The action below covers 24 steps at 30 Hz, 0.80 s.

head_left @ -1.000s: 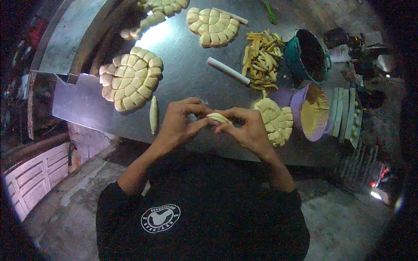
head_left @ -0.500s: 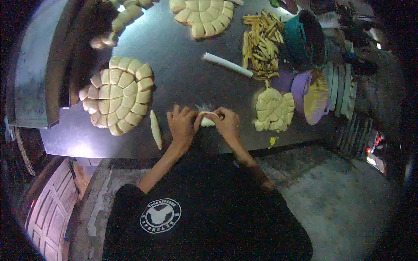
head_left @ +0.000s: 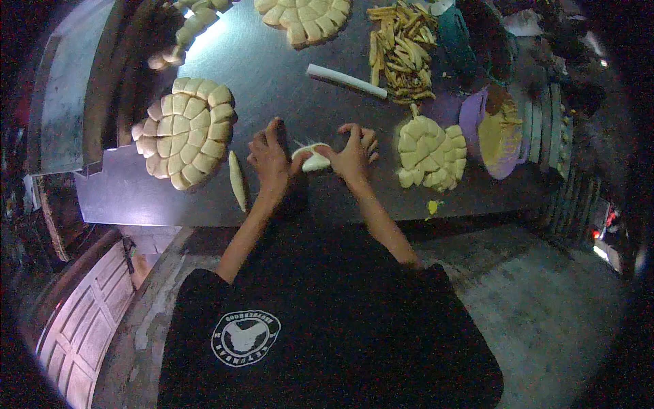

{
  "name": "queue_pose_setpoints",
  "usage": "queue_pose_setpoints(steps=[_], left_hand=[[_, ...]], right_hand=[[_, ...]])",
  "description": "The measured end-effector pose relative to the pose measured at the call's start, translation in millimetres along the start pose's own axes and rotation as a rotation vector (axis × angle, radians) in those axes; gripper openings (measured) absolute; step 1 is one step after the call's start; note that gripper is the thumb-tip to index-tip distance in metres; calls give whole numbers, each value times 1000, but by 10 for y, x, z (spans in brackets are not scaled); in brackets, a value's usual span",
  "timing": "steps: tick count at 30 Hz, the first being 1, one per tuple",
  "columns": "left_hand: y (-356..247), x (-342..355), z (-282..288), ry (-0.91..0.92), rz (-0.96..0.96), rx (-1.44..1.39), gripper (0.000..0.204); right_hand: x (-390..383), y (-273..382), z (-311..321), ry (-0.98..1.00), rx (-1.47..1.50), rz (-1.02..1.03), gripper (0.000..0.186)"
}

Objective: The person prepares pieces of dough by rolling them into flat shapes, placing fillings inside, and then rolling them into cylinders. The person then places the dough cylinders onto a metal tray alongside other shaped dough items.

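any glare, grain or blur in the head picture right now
Head view: white glare on the metal table toward the upper left, with a paler sheen at its near left corner; head view: grain speckles the black shirt, and the fisheye rim falls dark; head view: the dough piece looks soft, its fine detail lost.

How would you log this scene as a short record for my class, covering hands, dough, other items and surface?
Left hand: open, touching small dough piece
Right hand: open, touching same piece
Left side: slender dough roll; large dough cluster
Right side: smaller dough cluster; purple tub
Farther off: white rod; yellowish-brown strips
Surface: grey table
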<state>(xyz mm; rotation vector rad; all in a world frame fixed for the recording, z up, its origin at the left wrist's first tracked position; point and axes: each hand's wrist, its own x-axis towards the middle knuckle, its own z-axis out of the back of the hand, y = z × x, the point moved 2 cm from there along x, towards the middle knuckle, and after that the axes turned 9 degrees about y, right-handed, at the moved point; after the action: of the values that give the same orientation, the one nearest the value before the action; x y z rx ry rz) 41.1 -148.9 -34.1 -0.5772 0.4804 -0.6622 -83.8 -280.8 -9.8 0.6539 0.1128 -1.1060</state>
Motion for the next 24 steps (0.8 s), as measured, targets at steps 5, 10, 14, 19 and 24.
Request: queue_pose_setpoints(steps=[5, 10, 14, 19, 24], left_hand=[[336, 228, -174, -105, -113, -46, 99], [-52, 101, 35, -99, 10, 72, 95], [124, 95, -99, -121, -25, 21, 97], [38, -289, -146, -175, 140, -74, 103], [84, -311, -176, -261, 258, -32, 112]], right_hand=[[66, -74, -48, -42, 159, 111, 66], [86, 18, -56, -70, 32, 119, 65], [139, -260, -284, -133, 212, 150, 63], [-217, -243, -208, -112, 145, 18, 63], [-192, -348, -195, -164, 152, 5, 64]])
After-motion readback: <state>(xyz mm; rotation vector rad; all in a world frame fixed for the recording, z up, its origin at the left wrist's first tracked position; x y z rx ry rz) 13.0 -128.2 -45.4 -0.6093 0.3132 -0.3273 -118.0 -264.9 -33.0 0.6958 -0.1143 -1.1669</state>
